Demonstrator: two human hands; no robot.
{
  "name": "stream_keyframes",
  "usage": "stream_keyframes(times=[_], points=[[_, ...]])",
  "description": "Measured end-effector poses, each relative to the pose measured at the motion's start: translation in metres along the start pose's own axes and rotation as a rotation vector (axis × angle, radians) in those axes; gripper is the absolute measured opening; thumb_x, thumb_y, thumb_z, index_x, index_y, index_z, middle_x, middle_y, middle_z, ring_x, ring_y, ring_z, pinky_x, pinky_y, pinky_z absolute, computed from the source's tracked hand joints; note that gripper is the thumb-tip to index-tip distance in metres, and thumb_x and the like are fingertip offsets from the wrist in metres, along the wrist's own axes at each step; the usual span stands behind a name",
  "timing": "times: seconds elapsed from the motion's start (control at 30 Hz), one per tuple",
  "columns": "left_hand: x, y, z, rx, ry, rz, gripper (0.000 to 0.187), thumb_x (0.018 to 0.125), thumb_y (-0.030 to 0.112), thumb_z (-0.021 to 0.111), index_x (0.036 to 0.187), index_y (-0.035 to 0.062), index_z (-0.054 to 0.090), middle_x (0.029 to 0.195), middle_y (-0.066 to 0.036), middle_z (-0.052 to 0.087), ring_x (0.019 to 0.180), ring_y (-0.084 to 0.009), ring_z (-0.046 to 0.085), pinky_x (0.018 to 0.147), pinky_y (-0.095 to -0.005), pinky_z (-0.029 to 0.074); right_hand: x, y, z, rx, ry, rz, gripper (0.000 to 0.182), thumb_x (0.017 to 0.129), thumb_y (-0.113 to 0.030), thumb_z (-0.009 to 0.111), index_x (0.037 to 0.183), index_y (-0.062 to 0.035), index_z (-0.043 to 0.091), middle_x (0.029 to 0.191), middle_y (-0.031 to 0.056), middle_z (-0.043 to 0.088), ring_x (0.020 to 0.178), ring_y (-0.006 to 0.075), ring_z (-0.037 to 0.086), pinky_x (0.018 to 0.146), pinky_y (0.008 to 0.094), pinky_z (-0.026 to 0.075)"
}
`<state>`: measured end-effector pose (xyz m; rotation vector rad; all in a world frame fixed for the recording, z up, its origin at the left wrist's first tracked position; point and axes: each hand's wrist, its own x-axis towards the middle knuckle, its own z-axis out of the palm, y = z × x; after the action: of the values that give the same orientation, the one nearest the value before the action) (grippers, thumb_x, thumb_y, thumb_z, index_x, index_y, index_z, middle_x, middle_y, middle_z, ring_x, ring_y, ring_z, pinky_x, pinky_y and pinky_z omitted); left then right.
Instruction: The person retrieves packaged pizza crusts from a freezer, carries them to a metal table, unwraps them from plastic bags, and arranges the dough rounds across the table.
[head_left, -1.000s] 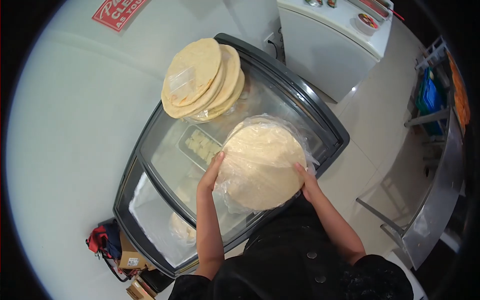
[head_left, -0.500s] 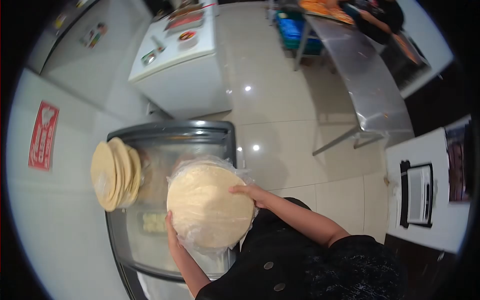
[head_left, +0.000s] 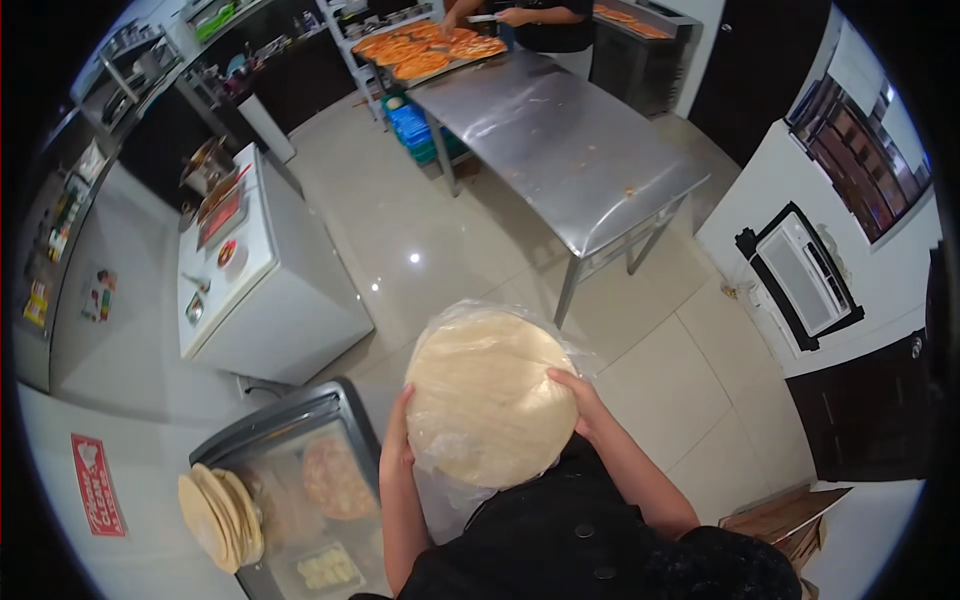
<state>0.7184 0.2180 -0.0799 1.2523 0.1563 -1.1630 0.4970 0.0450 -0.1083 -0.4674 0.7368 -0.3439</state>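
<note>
A round, pale flat dough disc (head_left: 490, 395) in clear plastic wrap is held up in front of my body, possibly with more discs beneath it. My left hand (head_left: 398, 430) grips its left edge. On the right edge is my right hand (head_left: 578, 398), its thumb resting on top. Below and to the left, several similar discs (head_left: 218, 515) stand leaning on the glass-topped freezer (head_left: 362, 430). Through the glass show a round pinkish item (head_left: 338, 478) and a tray of pale pieces (head_left: 328, 567).
A steel table (head_left: 560, 140) stands ahead, with sauced pizza bases (head_left: 430, 48) at its far end beside a person in black (head_left: 548, 28). On the left, a white chest freezer (head_left: 290, 300) holds trays and a bowl (head_left: 232, 258). Blue crates (head_left: 412, 128) sit under the table.
My view has turned right and lifted toward the steel table. Both hands have carried the wrapped disc away from above the glass-topped freezer, over the floor.
</note>
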Motion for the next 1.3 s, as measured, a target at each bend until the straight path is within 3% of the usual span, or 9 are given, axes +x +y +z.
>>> stream_keyframes(times=[0.23, 0.4, 0.77, 0.83, 0.97, 1.17, 1.23, 1.27, 1.3], points=[[0.115, 0.010, 0.177, 0.197, -0.270, -0.021, 0.058, 0.081, 0.043, 0.056, 0.120, 0.0008, 0.047, 0.112, -0.011, 0.056, 0.099, -0.0208, 0.055, 0.086, -0.0325, 0.044, 0.015, -0.134, -0.070, 0.113, 0.152, -0.199, 0.055, 0.080, -0.025, 0.061, 0.124, 0.0012, 0.041, 0.116, 0.0172, 0.052, 0.105, 0.0276, 0.053, 0.089, 0.0380, 0.044], [0.190, 0.025, 0.254, 0.280, -0.325, -0.043, 0.056, 0.082, 0.043, 0.056, 0.118, 0.0007, 0.048, 0.112, -0.012, 0.056, 0.101, -0.0202, 0.055, 0.087, -0.0315, 0.044, 0.060, -0.194, -0.100, 0.136, 0.202, -0.281, 0.056, 0.082, -0.027, 0.059, 0.126, 0.0006, 0.038, 0.119, 0.0165, 0.050, 0.108, 0.0277, 0.051, 0.091, 0.0382, 0.043], [0.379, 0.073, 0.337, 0.322, -0.501, -0.251, 0.056, 0.084, 0.044, 0.051, 0.122, 0.0029, 0.045, 0.114, -0.013, 0.055, 0.103, -0.0211, 0.055, 0.089, -0.0332, 0.044, 0.191, -0.271, -0.110, 0.203, 0.336, -0.433, 0.058, 0.083, -0.028, 0.057, 0.129, -0.0003, 0.034, 0.122, 0.0149, 0.048, 0.110, 0.0266, 0.050, 0.091, 0.0369, 0.042], [0.411, 0.071, 0.338, 0.390, -0.568, -0.238, 0.067, 0.080, 0.052, 0.052, 0.124, 0.0008, 0.043, 0.125, -0.017, 0.044, 0.110, -0.0259, 0.049, 0.092, -0.0357, 0.041, 0.209, -0.270, -0.110, 0.227, 0.396, -0.454, 0.059, 0.083, -0.029, 0.057, 0.129, 0.0005, 0.034, 0.122, 0.0148, 0.049, 0.109, 0.0261, 0.050, 0.091, 0.0364, 0.043], [0.447, 0.070, 0.341, 0.905, -0.218, 0.020, 0.087, 0.068, 0.066, 0.055, 0.130, 0.0060, 0.039, 0.129, -0.021, 0.020, 0.121, -0.0361, 0.027, 0.099, -0.0430, 0.028, 0.235, -0.264, -0.112, 0.270, 0.504, -0.463, 0.060, 0.081, -0.027, 0.060, 0.127, 0.0030, 0.037, 0.120, 0.0150, 0.050, 0.106, 0.0251, 0.052, 0.089, 0.0342, 0.044], [0.450, 0.083, 0.365, 1.150, -0.176, 0.196, 0.082, 0.072, 0.068, 0.050, 0.130, 0.0107, 0.038, 0.124, -0.017, 0.026, 0.115, -0.0348, 0.026, 0.100, -0.0452, 0.022, 0.249, -0.254, -0.112, 0.293, 0.704, -0.482, 0.063, 0.084, -0.034, 0.058, 0.130, 0.0010, 0.033, 0.124, 0.0153, 0.046, 0.113, 0.0275, 0.046, 0.093, 0.0372, 0.040], [0.453, 0.087, 0.369, 1.196, -0.157, 0.229, 0.080, 0.073, 0.067, 0.049, 0.130, 0.0108, 0.038, 0.124, -0.015, 0.026, 0.114, -0.0346, 0.027, 0.100, -0.0452, 0.022, 0.247, -0.257, -0.101, -0.214, 1.426, -0.510, 0.062, 0.081, -0.033, 0.062, 0.126, 0.0007, 0.037, 0.117, 0.0148, 0.044, 0.111, 0.0303, 0.043, 0.094, 0.0385, 0.037], [0.454, 0.090, 0.370, 1.147, -0.113, 0.317, 0.070, 0.077, 0.059, 0.050, 0.127, 0.0098, 0.041, 0.123, -0.014, 0.027, 0.114, -0.0340, 0.027, 0.099, -0.0452, 0.023, 0.242, -0.263, -0.098, -0.220, 1.428, -0.510, 0.062, 0.081, -0.033, 0.062, 0.126, 0.0007, 0.037, 0.117, 0.0148, 0.044, 0.111, 0.0303, 0.043, 0.094, 0.0385, 0.037], [0.453, 0.094, 0.371, 1.097, -0.065, 0.405, 0.060, 0.081, 0.051, 0.051, 0.123, 0.0089, 0.044, 0.122, -0.013, 0.028, 0.114, -0.0335, 0.027, 0.097, -0.0452, 0.024, 0.234, -0.274, -0.089, -0.615, 1.605, -0.741, 0.061, 0.079, -0.032, 0.065, 0.124, 0.0002, 0.038, 0.115, 0.0156, 0.041, 0.110, 0.0320, 0.041, 0.094, 0.0397, 0.036]])
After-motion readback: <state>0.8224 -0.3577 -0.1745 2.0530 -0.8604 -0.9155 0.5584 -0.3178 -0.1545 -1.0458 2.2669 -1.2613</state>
